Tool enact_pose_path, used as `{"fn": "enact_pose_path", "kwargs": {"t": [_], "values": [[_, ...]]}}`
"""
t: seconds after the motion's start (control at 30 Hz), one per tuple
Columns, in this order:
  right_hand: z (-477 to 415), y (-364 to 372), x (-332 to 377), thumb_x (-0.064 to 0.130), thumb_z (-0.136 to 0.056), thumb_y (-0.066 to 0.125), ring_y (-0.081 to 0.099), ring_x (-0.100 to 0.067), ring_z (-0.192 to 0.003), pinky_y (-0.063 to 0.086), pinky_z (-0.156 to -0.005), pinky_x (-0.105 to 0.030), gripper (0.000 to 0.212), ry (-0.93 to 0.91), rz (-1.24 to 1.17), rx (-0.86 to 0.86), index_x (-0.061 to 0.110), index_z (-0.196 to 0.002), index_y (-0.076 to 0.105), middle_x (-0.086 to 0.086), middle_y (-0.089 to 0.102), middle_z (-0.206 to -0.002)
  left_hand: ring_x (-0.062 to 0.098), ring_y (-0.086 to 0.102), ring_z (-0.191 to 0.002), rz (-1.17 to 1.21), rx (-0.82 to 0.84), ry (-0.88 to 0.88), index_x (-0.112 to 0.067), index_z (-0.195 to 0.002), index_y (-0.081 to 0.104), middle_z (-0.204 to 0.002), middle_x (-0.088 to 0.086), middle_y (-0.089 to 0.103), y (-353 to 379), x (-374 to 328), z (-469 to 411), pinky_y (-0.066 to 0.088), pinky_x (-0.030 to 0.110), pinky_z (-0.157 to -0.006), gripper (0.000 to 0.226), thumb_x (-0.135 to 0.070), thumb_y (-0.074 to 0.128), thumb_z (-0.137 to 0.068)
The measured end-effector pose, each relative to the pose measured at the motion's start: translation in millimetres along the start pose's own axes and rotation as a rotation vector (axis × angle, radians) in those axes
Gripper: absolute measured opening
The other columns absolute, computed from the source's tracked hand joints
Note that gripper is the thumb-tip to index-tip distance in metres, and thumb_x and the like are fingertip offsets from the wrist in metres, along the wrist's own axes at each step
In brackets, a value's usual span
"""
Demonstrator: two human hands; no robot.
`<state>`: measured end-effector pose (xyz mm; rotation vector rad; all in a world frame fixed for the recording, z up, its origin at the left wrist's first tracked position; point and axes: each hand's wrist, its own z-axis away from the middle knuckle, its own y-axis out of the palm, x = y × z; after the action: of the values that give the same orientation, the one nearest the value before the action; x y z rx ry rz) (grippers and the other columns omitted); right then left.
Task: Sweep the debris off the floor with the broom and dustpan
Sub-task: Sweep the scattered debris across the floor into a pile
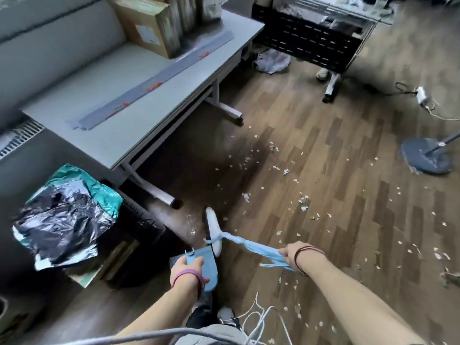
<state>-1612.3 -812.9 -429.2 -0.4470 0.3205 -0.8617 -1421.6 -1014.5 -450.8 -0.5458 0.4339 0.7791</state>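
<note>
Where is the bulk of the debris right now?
Head view, centre to right: the debris lies scattered over the wood floor between the grey table and the round stand base, ahead of the right hand.

An office or workroom – grey desk (pixel 139 78) with cardboard boxes (pixel 146 26), wood-pattern floor (pixel 323 170), floor-fan base (pixel 425 155).

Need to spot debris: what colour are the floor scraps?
Whitish small scattered scraps on brown wood-pattern floor; head view.

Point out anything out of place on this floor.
Pale scraps litter the wooden floor between the grey table and the round stand base. A crumpled white bag lies by the black panel further back.
</note>
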Motion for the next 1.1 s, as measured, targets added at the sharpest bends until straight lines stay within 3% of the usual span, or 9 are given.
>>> {"fn": "enact_pose_path", "kwargs": {"t": [0.17, 0.27, 0.4, 0.53, 0.67, 0.83, 0.93, 1.0, 1.1], "values": [[-36.4, -47.3, 55.9, 0.028, -0.094, 0.044, 0.052, -0.029, -0.121, 0.041, -0.105, -0.037, 0.042, -0.104, 0.143, -0.018, 0.035, -0.135, 0.045, -0.008, 0.050, -0.139, 0.026, 0.054, -0.040, 0.134, -0.081, -0.057, -0.008, -0.101, 0.058, -0.088, 0.016, 0.057, -34.8, -7.2, -20.4, 0.048, 0.025, -0.042, 0.013, -0.010, 0.059, -0.088], [-58.0, -65.5, 80.8, 0.025, -0.093, 0.046, 0.052, -0.029, -0.122, 0.040, -0.105, -0.036, 0.044, -0.155, 0.178, -0.006, 0.033, -0.136, 0.046, -0.008, 0.050, -0.139, 0.029, 0.058, -0.047, 0.185, -0.128, -0.100, -0.009, -0.103, 0.056, -0.092, 0.016, 0.056, -48.0, -7.5, -35.0, 0.049, 0.029, -0.051, 0.016, -0.010, 0.060, -0.088], [-89.7, -76.9, 93.3, 0.022, -0.093, 0.044, 0.050, -0.030, -0.125, 0.039, -0.106, -0.038, 0.047, -0.180, 0.168, 0.029, 0.029, -0.140, 0.042, -0.009, 0.045, -0.143, 0.032, 0.058, -0.056, 0.181, -0.164, -0.140, -0.010, -0.102, 0.056, -0.098, 0.016, 0.057, -47.3, -13.6, -49.8, 0.045, 0.022, -0.033, 0.016, -0.008, 0.061, -0.087], [-124.9, -86.9, 77.4, 0.021, -0.091, 0.047, 0.049, -0.030, -0.126, 0.040, -0.106, -0.042, 0.050, -0.179, 0.150, 0.072, 0.028, -0.140, 0.042, -0.008, 0.044, -0.144, 0.034, 0.055, -0.070, 0.196, -0.202, -0.152, -0.009, -0.103, 0.056, -0.096, 0.014, 0.057, -17.0, -32.7, -55.7, 0.043, 0.018, -0.030, 0.017, -0.005, 0.060, -0.088], [-159.0, -105.9, 24.1, 0.024, -0.091, 0.047, 0.050, -0.028, -0.126, 0.041, -0.105, -0.040, 0.048, -0.172, 0.136, 0.113, 0.031, -0.138, 0.045, -0.006, 0.046, -0.143, 0.026, 0.051, -0.054, 0.202, -0.219, -0.149, -0.014, -0.109, 0.056, -0.099, 0.015, 0.059, 44.0, -63.9, -56.2, 0.045, 0.018, -0.033, 0.024, -0.006, 0.062, -0.087], [-181.3, -119.6, -90.4, 0.026, -0.092, 0.042, 0.050, -0.027, -0.125, 0.040, -0.104, -0.036, 0.046, -0.097, 0.015, 0.139, 0.036, -0.137, 0.043, -0.006, 0.047, -0.141, 0.025, 0.054, -0.056, 0.078, -0.147, -0.122, -0.008, -0.119, 0.057, -0.108, 0.018, 0.061, 140.8, -105.6, -57.4, 0.046, 0.019, -0.034, 0.033, -0.006, 0.062, -0.087], [-190.9, -114.7, -173.0, 0.034, -0.092, 0.033, 0.051, -0.025, -0.125, 0.038, -0.104, -0.034, 0.046, 0.007, -0.098, 0.177, 0.035, -0.137, 0.045, -0.005, 0.048, -0.142, 0.023, 0.051, -0.055, -0.051, -0.070, -0.043, -0.008, -0.111, 0.058, -0.097, 0.016, 0.060, 197.9, -137.2, -51.4, 0.045, 0.019, -0.035, 0.026, -0.001, 0.061, -0.086], [-187.3, -110.9, -222.7, 0.039, -0.093, 0.030, 0.047, -0.024, -0.129, 0.036, -0.107, -0.035, 0.048, 0.087, -0.165, 0.189, 0.037, -0.140, 0.041, -0.002, 0.044, -0.146, 0.024, 0.052, -0.059, -0.192, -0.019, 0.019, -0.007, -0.107, 0.061, -0.088, 0.012, 0.059, 230.5, -156.4, -50.1, 0.049, 0.024, -0.048, 0.023, -0.004, 0.064, -0.084], [-168.8, -102.1, -281.9, 0.037, -0.091, 0.029, 0.046, -0.023, -0.131, 0.036, -0.109, -0.035, 0.051, 0.189, -0.258, 0.188, 0.036, -0.142, 0.039, -0.001, 0.041, -0.148, 0.021, 0.051, -0.054, -0.383, 0.064, 0.092, -0.008, -0.103, 0.064, -0.078, 0.008, 0.061, 274.1, -179.3, -46.1, 0.045, 0.023, -0.053, 0.021, -0.008, 0.065, -0.082]]}}
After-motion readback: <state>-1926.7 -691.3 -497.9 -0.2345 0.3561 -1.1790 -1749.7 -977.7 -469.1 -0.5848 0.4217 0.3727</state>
